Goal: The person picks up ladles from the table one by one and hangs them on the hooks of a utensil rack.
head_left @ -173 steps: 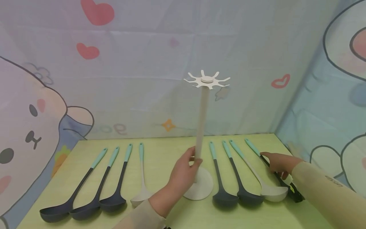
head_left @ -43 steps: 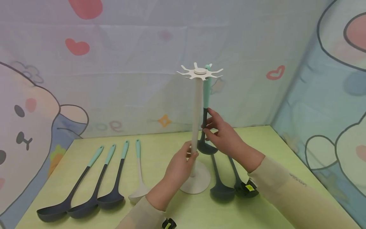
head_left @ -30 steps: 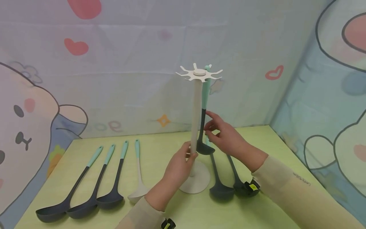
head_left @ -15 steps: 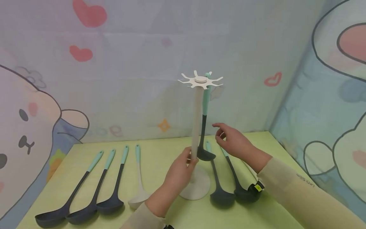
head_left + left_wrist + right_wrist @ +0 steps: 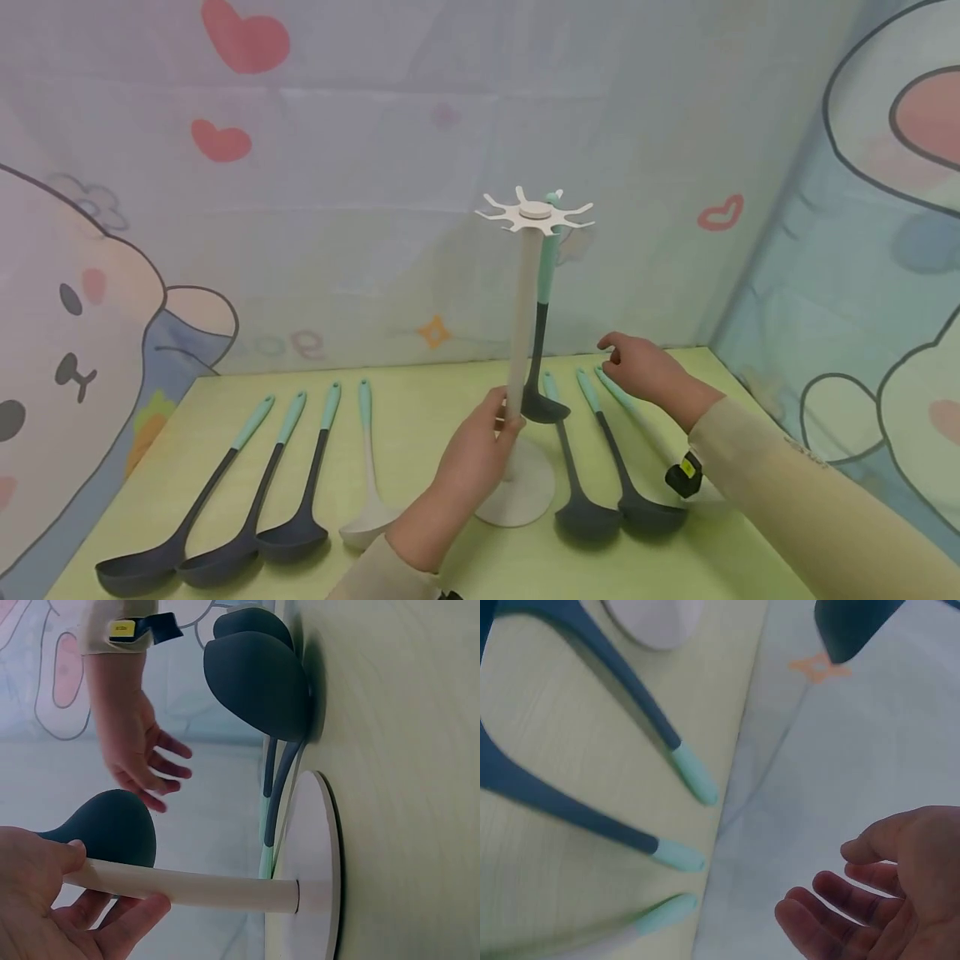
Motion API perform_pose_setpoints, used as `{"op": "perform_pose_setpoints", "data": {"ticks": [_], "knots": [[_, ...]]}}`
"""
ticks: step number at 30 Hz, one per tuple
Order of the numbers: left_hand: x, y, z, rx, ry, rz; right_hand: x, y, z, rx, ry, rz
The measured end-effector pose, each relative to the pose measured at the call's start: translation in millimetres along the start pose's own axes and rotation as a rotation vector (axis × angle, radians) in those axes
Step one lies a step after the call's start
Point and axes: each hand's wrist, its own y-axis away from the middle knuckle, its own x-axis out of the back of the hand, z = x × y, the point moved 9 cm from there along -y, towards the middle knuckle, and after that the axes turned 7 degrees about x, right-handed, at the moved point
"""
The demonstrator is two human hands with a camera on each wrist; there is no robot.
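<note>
My left hand (image 5: 480,450) grips the lower pole of a white rack (image 5: 527,321) that has a round base and a hooked ring on top. From a rear hook hangs a dark ladle (image 5: 542,333) with a mint handle. My right hand (image 5: 647,371) holds nothing, its fingers loosely bent, above the handle end of a white ladle (image 5: 652,429) at the right. In the right wrist view that hand (image 5: 877,892) is apart from the mint handle (image 5: 667,913). Two dark ladles (image 5: 588,518) (image 5: 651,515) lie between the rack and the white ladle, whose bowl is partly hidden by the wrist strap.
Left of the rack lie several ladles: dark ones (image 5: 142,573) (image 5: 225,567) (image 5: 292,540) and a white one (image 5: 370,521) partly behind my left forearm. They rest on a pale green table (image 5: 442,392). A cartoon-printed cloth (image 5: 375,208) rises behind it.
My right hand brought the dark ladle from the far right up to the rack, let go of it on a hook, and moved right and away. My left hand keeps its grip on the pole.
</note>
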Motion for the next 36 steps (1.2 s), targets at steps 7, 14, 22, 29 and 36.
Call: {"op": "perform_pose_setpoints", "data": {"ticks": [7,14,22,29,36], "knots": [[2.4,1.1,2.1,-0.005,-0.001,0.011,-16,-8.0,37,-0.077,0.02,-0.126],[3.6,2.1,5.4,-0.014,0.016,0.014,-35,-8.1,72,-0.158,-0.022,-0.236],[5.1,2.7,6.7,-0.009,0.009,0.009,-60,-7.3,87,-0.237,-0.188,-0.365],[4.0,0.6,3.9,-0.003,0.0,-0.004,-68,-5.4,85,-0.267,-0.182,-0.412],[2.3,0.0,1.1,-0.002,-0.003,-0.016,-76,-3.4,85,-0.276,-0.169,-0.431]]}}
